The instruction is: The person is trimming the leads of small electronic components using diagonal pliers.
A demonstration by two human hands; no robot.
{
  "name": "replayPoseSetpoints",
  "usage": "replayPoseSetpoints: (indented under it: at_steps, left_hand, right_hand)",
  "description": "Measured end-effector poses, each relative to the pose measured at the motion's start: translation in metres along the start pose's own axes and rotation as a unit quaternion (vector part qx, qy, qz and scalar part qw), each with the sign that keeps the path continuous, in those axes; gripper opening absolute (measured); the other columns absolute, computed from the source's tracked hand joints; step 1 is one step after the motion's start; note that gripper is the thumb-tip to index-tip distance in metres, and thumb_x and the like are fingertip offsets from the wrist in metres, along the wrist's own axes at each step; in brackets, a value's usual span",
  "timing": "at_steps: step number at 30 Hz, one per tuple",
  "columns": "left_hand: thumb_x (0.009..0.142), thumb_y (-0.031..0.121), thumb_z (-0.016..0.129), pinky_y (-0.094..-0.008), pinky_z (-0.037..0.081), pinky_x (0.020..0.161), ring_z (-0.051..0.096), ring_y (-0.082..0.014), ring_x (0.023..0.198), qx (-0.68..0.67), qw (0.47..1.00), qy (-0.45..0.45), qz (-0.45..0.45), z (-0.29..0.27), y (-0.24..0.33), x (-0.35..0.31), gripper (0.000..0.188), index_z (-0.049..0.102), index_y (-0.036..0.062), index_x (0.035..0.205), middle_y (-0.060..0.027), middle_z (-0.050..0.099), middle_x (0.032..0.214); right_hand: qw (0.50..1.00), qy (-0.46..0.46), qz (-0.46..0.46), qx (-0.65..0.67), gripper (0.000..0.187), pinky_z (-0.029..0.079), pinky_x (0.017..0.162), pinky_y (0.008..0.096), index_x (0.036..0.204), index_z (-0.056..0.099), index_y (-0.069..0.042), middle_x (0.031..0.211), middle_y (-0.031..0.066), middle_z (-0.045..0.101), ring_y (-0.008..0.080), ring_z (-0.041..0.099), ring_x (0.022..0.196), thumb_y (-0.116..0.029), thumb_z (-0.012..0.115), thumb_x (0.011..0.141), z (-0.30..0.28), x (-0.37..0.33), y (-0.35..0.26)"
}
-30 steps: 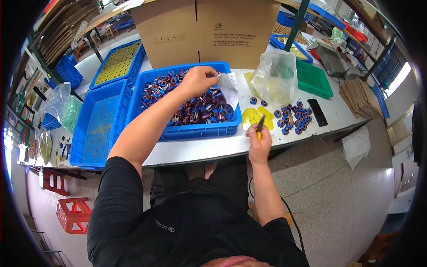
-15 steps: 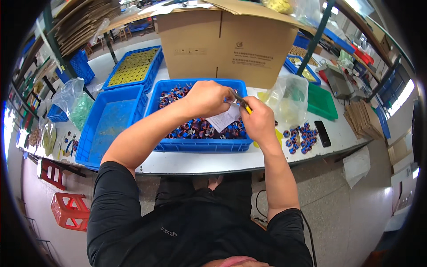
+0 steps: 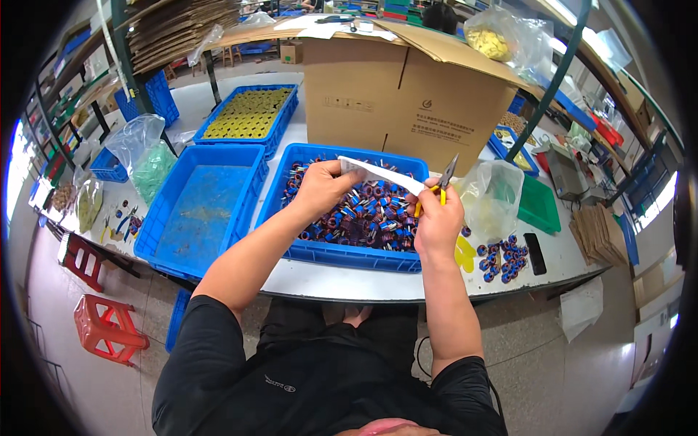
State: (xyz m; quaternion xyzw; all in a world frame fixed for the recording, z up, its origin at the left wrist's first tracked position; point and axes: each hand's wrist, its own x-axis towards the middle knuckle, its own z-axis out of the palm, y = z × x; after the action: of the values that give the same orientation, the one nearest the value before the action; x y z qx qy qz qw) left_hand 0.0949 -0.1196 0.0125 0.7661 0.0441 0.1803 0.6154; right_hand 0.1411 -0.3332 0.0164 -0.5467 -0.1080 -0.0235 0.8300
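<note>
Over the blue crate of small wire-wound coils, a white paper slip stretches between my two hands. My left hand pinches its left end, with the fingers closed. The slip's other end meets the fingers of my right hand. That hand is also closed around yellow-handled pliers, whose jaws point up and away from me. Some coils below are hidden by the slip and my left forearm.
An empty-looking blue crate stands at left, a tray of yellow parts behind it. A large cardboard box rises behind the coils. At right are loose coils, a black phone, a plastic bag and a green tray.
My hands have moved apart from each other. The slip, earlier lower over the coils, is now raised and spread between them. The pliers have tipped upward, and the whole view has shifted.
</note>
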Motion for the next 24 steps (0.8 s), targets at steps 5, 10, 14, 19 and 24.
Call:
replayPoseSetpoints:
  at_steps: [5,10,14,19,24]
  left_hand:
    - [0.097,0.017,0.068,-0.0190,0.033,0.042,0.042,-0.0066,0.045,-0.149,0.985,-0.034,-0.075,-0.035,0.017,0.006,0.019,0.070,-0.0002,0.088,-0.0010,0.055,0.062]
    - [0.097,0.015,0.065,-0.0181,0.028,0.038,0.041,-0.0055,0.044,-0.246,0.956,-0.110,-0.118,-0.070,0.030,0.018,0.018,0.063,0.0021,0.085,-0.0021,0.053,0.061]
    - [0.098,0.014,0.065,-0.0185,0.027,0.037,0.040,-0.0052,0.042,-0.270,0.947,-0.126,-0.121,-0.083,0.036,0.021,0.016,0.063,0.0009,0.089,-0.0024,0.053,0.060]
    - [0.098,0.015,0.065,-0.0184,0.027,0.037,0.041,-0.0054,0.043,-0.256,0.947,-0.147,-0.128,-0.087,0.041,0.022,0.017,0.063,0.0001,0.090,-0.0029,0.053,0.060]
    - [0.099,0.017,0.066,-0.0184,0.028,0.038,0.041,-0.0053,0.043,-0.180,0.969,-0.124,-0.116,-0.091,0.058,0.026,0.019,0.066,0.0007,0.089,-0.0033,0.054,0.060]
  right_hand:
    - [0.991,-0.050,-0.084,-0.094,0.009,0.052,0.070,0.0245,0.102,0.064,-0.003,0.100,0.0125,0.069,0.0163,0.066,0.077,0.002,0.064,0.094,0.002,-0.008,-0.005]
    - [0.840,-0.133,-0.439,-0.289,0.022,0.055,0.076,0.0274,0.102,0.068,-0.004,0.106,0.0097,0.073,0.0194,0.069,0.083,0.008,0.069,0.083,0.015,0.004,-0.013]
    - [0.820,-0.155,-0.477,-0.276,0.027,0.055,0.079,0.0281,0.101,0.070,-0.004,0.106,0.0075,0.075,0.0204,0.068,0.086,0.009,0.073,0.078,0.030,0.003,-0.017]
    - [0.817,-0.154,-0.504,-0.235,0.025,0.053,0.077,0.0282,0.100,0.071,-0.004,0.102,0.0067,0.075,0.0205,0.066,0.083,0.008,0.074,0.079,0.048,0.010,-0.017]
    - [0.840,-0.142,-0.467,-0.237,0.020,0.052,0.074,0.0279,0.100,0.071,-0.003,0.099,0.0072,0.075,0.0196,0.065,0.080,0.006,0.075,0.082,0.057,0.019,-0.022]
